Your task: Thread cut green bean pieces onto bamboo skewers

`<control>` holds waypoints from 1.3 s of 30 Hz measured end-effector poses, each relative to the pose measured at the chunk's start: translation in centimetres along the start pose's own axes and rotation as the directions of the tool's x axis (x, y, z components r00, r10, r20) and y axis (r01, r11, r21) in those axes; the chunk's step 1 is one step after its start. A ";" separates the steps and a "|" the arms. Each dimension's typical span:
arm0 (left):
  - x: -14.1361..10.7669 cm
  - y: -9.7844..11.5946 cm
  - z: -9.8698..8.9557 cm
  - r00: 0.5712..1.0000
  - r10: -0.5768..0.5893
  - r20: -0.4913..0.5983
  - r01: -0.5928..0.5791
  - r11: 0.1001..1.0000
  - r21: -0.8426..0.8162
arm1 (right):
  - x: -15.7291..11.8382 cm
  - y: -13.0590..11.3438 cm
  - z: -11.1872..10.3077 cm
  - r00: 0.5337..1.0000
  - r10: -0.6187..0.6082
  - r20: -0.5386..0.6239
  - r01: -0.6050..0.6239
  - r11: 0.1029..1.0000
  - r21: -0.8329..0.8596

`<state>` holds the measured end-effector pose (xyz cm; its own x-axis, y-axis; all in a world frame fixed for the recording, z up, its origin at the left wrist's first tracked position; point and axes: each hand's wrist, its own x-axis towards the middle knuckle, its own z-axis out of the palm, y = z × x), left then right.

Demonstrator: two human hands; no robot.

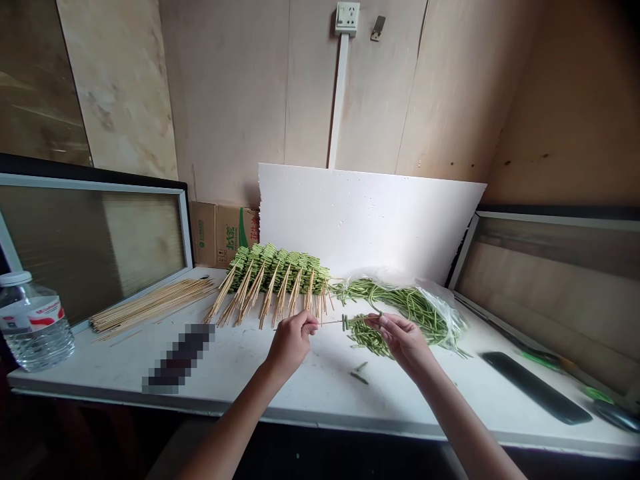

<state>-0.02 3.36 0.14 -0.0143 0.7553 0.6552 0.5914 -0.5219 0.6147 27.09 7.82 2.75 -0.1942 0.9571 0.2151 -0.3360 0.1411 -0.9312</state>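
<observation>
My left hand (291,341) is closed, pinching a thin wooden skewer (330,323) that points right toward my other hand. Short green bean pieces (345,323) sit crosswise on the skewer. My right hand (403,339) has its thumb and fingers closed on a green bean piece (374,316) near the skewer's far end; the fingers partly hide it. Below and behind that hand lies a heap of cut bean pieces (370,339). Several loose pieces (359,377) rest on the white table (320,393) in front.
Loaded bean skewers (280,267) are stacked at the back, with bare skewers (150,307) to their left. Long beans (425,307) lie in a plastic bag (453,307). A water bottle (37,327) stands far left; a dark flat object (537,387) lies right. A white board (370,220) leans behind.
</observation>
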 end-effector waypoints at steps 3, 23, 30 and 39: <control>0.0 -0.2 -0.1 0.998 0.052 -0.031 -0.051 0.998 0.029 | 0.0 0.2 0.0 1.000 -0.006 0.007 0.006 1.000 -0.011; -0.2 -0.9 0.2 0.984 0.149 -0.092 -0.145 0.988 0.051 | -0.9 0.7 1.6 0.995 -0.049 -0.081 0.049 0.999 -0.009; -0.3 -0.7 0.3 0.990 0.111 -0.084 -0.107 0.993 0.048 | -0.9 1.4 1.8 0.993 -0.063 -0.104 0.063 0.998 -0.002; -0.1 -1.1 0.2 0.996 0.084 -0.044 -0.082 0.995 0.050 | -1.1 0.7 2.2 0.997 -0.059 -0.049 0.058 0.998 -0.029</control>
<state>-0.52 3.95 -0.71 -0.0001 0.6907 0.7231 0.6301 -0.5615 0.5364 25.05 6.28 2.46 -0.1285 0.9584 0.2549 -0.3199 0.2033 -0.9254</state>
